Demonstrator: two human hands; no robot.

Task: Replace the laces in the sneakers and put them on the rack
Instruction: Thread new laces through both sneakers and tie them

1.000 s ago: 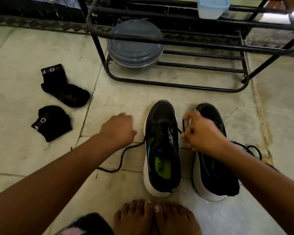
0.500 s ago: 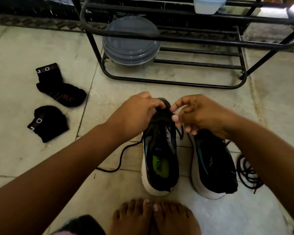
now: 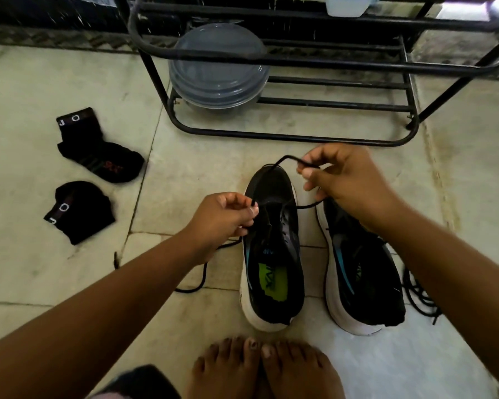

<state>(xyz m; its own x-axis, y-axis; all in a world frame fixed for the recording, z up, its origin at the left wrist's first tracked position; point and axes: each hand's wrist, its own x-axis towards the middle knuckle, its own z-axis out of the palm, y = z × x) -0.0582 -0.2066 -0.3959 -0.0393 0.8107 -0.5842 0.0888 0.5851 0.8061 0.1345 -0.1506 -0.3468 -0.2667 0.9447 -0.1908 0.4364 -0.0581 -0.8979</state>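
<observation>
Both hands are pinching the black lace: left hand at the left sneaker tongue, right hand lifting the far loop. Risk: uneven pulling is likely dragging one end clean out, or tipping it into the right sneaker.

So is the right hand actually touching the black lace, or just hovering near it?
Touching. The head view shows the right hand pinching the black lace between thumb and fingertips, with the lace arching from that pinch toward the toe of the left sneaker.
</observation>
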